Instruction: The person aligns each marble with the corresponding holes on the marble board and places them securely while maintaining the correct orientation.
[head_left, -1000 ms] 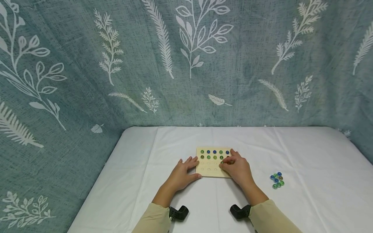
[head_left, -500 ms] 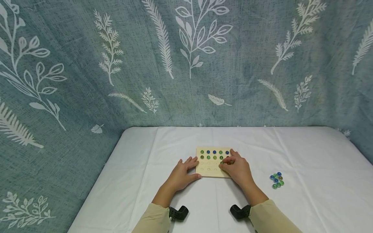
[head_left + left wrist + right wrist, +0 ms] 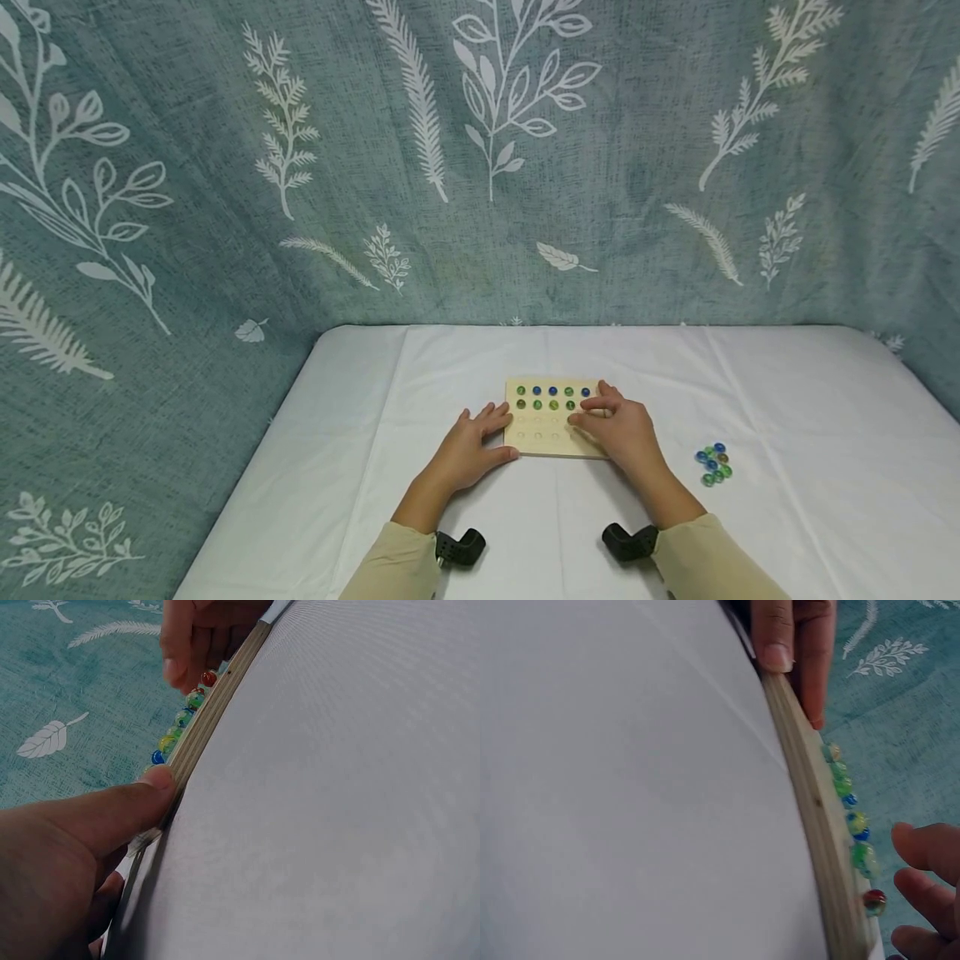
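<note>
1. Lying on the white cloth (image 3: 390, 467) at the table's near middle, the left hand (image 3: 465, 450) rests against the left edge of the board (image 3: 536, 442). Its thumb presses the near left side of the wood, as the left wrist view shows, and its fingers lie straight along the left edge, gripping nothing.
2. Just right of that hand sits the board, flat on the cloth, square and pale, with rows of round pockets.
3. Marbles (image 3: 552, 392) fill the far row, blue and green, and a second row of green ones (image 3: 537, 405) sits just nearer. The two near rows of pockets that show are bare wood.
4. Over the board's right part hovers the right hand (image 3: 622, 429), palm down, fingers stretched leftward above the third row. They look loose and straight. Whether a marble sits under the fingertips cannot be told from the head view.
5. From the right wrist view, a red-tinged marble (image 3: 874, 901) stands at the board's edge just beside the right fingers (image 3: 930, 847), apart from them.
6. Well to the right of the board, a small heap of loose marbles (image 3: 714, 464) lies on the cloth, blue and green with one brownish.
7. Behind the table hangs a teal curtain (image 3: 225, 167) with white leaf prints.
</note>
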{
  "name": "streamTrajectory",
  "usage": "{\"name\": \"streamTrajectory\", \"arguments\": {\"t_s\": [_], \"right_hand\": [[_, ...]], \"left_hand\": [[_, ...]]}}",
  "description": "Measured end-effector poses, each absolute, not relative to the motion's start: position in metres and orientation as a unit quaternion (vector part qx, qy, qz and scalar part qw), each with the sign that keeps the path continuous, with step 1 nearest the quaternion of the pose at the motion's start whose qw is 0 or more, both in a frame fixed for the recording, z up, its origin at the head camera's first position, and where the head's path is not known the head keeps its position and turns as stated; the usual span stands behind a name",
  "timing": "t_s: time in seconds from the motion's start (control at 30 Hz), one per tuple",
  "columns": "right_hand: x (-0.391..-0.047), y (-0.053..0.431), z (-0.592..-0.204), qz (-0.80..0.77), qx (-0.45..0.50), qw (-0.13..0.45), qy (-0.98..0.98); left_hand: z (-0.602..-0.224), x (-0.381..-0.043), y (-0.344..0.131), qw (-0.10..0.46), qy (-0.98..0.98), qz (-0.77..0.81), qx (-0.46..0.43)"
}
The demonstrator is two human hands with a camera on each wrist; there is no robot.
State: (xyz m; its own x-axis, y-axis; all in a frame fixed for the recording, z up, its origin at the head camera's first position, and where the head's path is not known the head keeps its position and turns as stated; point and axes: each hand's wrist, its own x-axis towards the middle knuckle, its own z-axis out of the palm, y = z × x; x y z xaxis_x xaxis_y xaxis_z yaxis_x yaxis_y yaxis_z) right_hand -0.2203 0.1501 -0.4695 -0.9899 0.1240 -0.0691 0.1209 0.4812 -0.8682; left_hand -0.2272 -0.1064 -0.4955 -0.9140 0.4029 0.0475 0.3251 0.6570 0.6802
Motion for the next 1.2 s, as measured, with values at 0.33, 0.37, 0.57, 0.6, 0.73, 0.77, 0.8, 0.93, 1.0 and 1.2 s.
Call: {"name": "streamTrajectory", "arguments": {"t_s": [0.33, 0.37, 0.57, 0.6, 0.73, 0.77, 0.8, 0.93, 1.0, 1.2], "right_hand": [[-0.212, 0.211, -0.452, 0.461, -0.092, 0.0, -0.883], [-0.21, 0.219, -0.451, 0.456, -0.096, 0.001, -0.885], [-0.194, 0.262, -0.451, 0.45, -0.111, -0.013, -0.886], [-0.191, 0.268, -0.451, 0.449, -0.111, -0.015, -0.886], [-0.183, 0.289, -0.452, 0.445, -0.116, -0.02, -0.888], [-0.182, 0.294, -0.452, 0.443, -0.12, -0.021, -0.888], [-0.181, 0.298, -0.453, 0.44, -0.124, -0.023, -0.889], [-0.178, 0.31, -0.457, 0.424, -0.128, -0.027, -0.896], [-0.176, 0.314, -0.46, 0.413, -0.127, -0.031, -0.901], [-0.174, 0.318, -0.465, 0.379, -0.121, -0.034, -0.917]], "left_hand": [[-0.493, -0.228, -0.106, 0.059, 0.911, 0.358, 0.196], [-0.493, -0.228, -0.106, 0.061, 0.911, 0.358, 0.194], [-0.493, -0.228, -0.105, 0.063, 0.912, 0.359, 0.191], [-0.493, -0.228, -0.105, 0.063, 0.911, 0.359, 0.191], [-0.493, -0.227, -0.105, 0.064, 0.91, 0.361, 0.192], [-0.493, -0.227, -0.105, 0.064, 0.91, 0.361, 0.193], [-0.493, -0.227, -0.104, 0.065, 0.909, 0.362, 0.194], [-0.493, -0.228, -0.105, 0.062, 0.909, 0.361, 0.197], [-0.494, -0.228, -0.105, 0.062, 0.909, 0.362, 0.198], [-0.494, -0.227, -0.104, 0.06, 0.907, 0.365, 0.2]]}}
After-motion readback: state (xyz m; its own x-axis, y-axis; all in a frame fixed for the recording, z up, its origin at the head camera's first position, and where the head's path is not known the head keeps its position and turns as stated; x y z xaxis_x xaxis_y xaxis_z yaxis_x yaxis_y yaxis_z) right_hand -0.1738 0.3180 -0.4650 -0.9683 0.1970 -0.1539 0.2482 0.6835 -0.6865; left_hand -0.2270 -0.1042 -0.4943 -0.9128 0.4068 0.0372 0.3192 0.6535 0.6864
